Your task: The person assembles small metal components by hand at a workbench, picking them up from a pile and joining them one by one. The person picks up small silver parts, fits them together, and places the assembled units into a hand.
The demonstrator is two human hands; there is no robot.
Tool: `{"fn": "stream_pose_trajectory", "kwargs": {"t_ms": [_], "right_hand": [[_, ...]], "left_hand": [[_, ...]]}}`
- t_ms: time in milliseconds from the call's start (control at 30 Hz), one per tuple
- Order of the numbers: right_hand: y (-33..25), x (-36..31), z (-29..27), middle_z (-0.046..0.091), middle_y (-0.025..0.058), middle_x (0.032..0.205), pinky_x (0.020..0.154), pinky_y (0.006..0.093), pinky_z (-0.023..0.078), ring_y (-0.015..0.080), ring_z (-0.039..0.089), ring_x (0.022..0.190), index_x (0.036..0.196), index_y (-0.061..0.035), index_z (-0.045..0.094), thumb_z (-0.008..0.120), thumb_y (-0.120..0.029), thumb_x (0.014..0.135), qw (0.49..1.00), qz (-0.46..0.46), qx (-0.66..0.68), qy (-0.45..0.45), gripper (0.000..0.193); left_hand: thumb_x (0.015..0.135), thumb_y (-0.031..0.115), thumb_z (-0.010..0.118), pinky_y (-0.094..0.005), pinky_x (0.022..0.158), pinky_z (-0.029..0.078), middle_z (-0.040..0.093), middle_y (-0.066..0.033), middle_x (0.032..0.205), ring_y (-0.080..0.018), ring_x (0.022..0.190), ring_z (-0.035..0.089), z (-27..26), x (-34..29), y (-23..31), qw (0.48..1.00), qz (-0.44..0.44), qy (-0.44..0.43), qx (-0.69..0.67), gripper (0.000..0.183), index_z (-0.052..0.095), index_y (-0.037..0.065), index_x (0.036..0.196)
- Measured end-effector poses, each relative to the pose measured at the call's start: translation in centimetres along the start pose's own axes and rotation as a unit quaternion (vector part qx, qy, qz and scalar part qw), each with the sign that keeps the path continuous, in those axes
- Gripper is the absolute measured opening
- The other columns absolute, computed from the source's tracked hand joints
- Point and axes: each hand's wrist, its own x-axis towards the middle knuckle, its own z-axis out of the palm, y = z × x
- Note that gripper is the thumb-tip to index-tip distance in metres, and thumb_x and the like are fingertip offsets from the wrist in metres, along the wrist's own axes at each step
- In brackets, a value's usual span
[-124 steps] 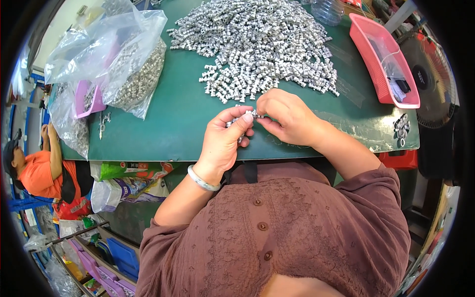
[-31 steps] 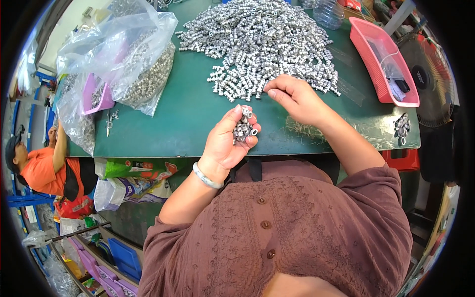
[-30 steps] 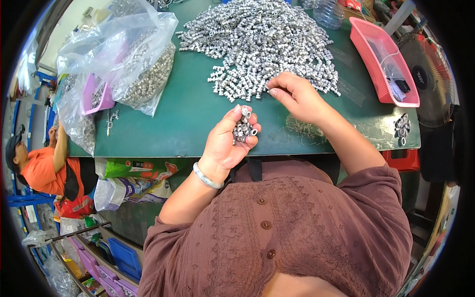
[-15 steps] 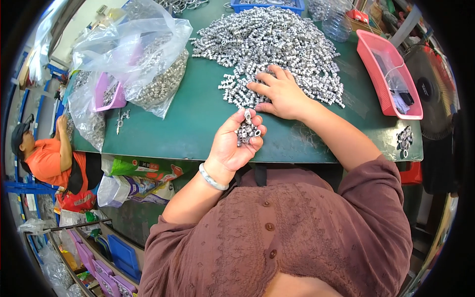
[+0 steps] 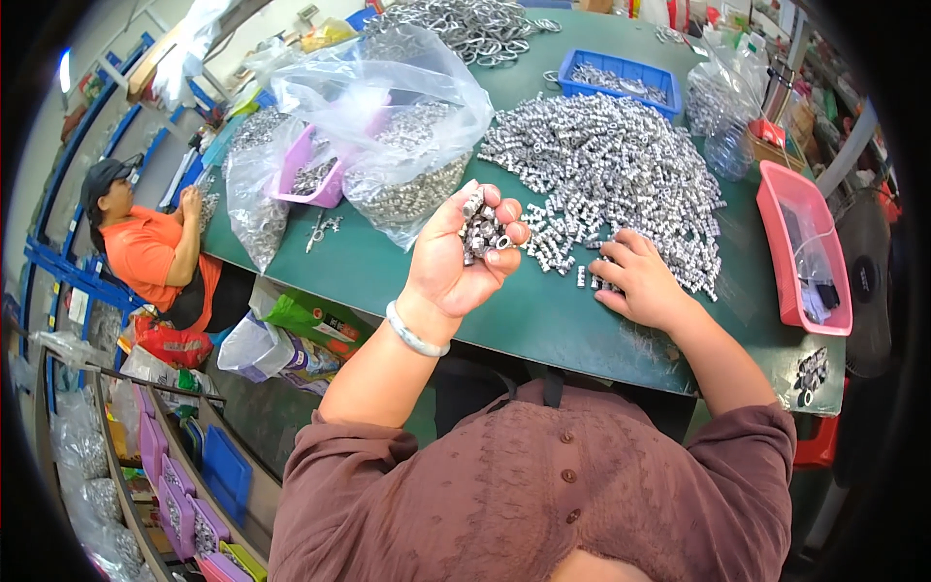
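My left hand (image 5: 454, 254), palm up with a pale bangle (image 5: 415, 332) at the wrist, curls round a cluster of small silvery metal ring pieces (image 5: 482, 231). It is held above the table's near part, in front of a clear plastic bag (image 5: 412, 179) of similar pieces. My right hand (image 5: 645, 283) rests palm down with fingers apart at the near edge of a big heap of short, ribbed metal pieces (image 5: 611, 160). Its fingertips touch a few loose pieces there; whether it grips any is not visible.
Blue tray (image 5: 621, 80) of metal parts behind the heap; pink basket (image 5: 803, 257) at the right; purple bin (image 5: 312, 179) and bags at the left. Dark rings (image 5: 813, 373) lie at the table's right corner. A person in orange (image 5: 150, 238) works at the far left.
The view has swung, showing more of the table's far side. My left hand has risen leftward, away from my right hand, still holding the pieces. My right hand stays by the heap's near edge.
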Motion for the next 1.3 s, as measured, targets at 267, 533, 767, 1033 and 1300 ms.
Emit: {"fn": "stream_pose_trajectory", "kwargs": {"t_ms": [267,533,767,1033,1300], "right_hand": [[0.3,-0.5,0.2,0.050,0.0097,0.109,0.088,0.0422,0.034,0.0302,0.040,0.108,0.099,-0.0114,0.057,0.067,-0.023,0.068,1.000,0.010,0.015,0.000,0.034],[-1.2,2.0,-4.2,0.054,0.0122,0.107,0.087,0.0356,0.038,0.0270,0.050,0.100,0.104,-0.0038,0.057,0.061,-0.011,0.074,0.947,0.014,0.258,0.191,0.032],[-3.7,2.7,-4.8,0.056,0.0082,0.095,0.075,0.0343,0.044,0.0237,0.053,0.085,0.087,-0.0062,0.063,0.063,-0.006,0.068,0.928,-0.006,0.327,0.179,0.020],[-4.6,1.9,-4.4,0.053,0.0053,0.084,0.047,0.0207,0.047,0.0106,0.054,0.068,0.082,-0.0009,0.061,0.059,-0.003,0.074,0.825,0.140,0.539,0.095,0.008],[-4.9,1.7,-3.9,0.051,0.0074,0.094,0.044,0.0213,0.045,0.0092,0.053,0.057,0.082,0.0007,0.055,0.057,-0.002,0.076,0.786,0.162,0.586,0.113,0.007]], "left_hand": [[0.090,0.024,0.042,-0.0218,0.049,0.041,0.048,-0.0060,0.082,-0.0189,0.077,0.049,-0.2,0.7,-1.4,0.999,-0.016,-0.014,-0.047,0.019,0.049,0.007,0.085],[0.090,0.026,0.043,-0.0209,0.049,0.041,0.048,-0.0047,0.080,-0.0175,0.075,0.050,-1.3,1.3,-5.4,0.993,-0.106,0.028,-0.042,0.021,0.051,0.008,0.083],[0.091,0.032,0.039,-0.0198,0.041,0.038,0.052,-0.0029,0.079,-0.0165,0.066,0.053,-1.1,1.8,-8.8,0.978,-0.160,0.129,-0.030,0.024,0.049,0.011,0.087],[0.091,0.029,0.038,-0.0210,0.037,0.039,0.057,-0.0070,0.080,-0.0182,0.063,0.057,-1.5,1.7,-9.6,0.974,-0.179,0.133,0.050,0.024,0.048,0.009,0.097],[0.091,0.030,0.036,-0.0221,0.040,0.038,0.056,-0.0064,0.077,-0.0176,0.062,0.056,-1.4,1.4,-10.0,0.970,-0.163,0.158,0.090,0.025,0.048,0.009,0.095]]}}
